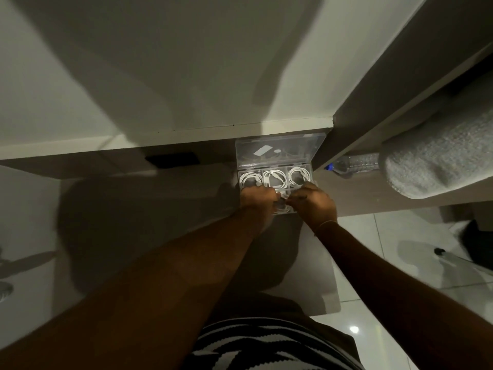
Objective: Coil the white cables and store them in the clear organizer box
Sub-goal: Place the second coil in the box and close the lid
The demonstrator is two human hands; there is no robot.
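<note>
Three coils (274,178): far compartments of your organizer box (277,153).
Hands: your left hand (257,200) and right hand (314,202) cover the near row; grip unclear.
Nearby: water bottle (354,162).

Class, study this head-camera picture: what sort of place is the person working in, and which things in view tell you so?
Probably a home room, perhaps a bedroom or study: a built-in desk against a plain wall, a glossy tiled floor, and a plastic water bottle lying beside the clear organizer box.

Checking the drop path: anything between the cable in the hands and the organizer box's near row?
Nothing visible. The lid is open and leans back; both hands, left hand and right hand, hold the white cable already over the near row of the clear organizer box. The compartment underneath is hidden.
</note>
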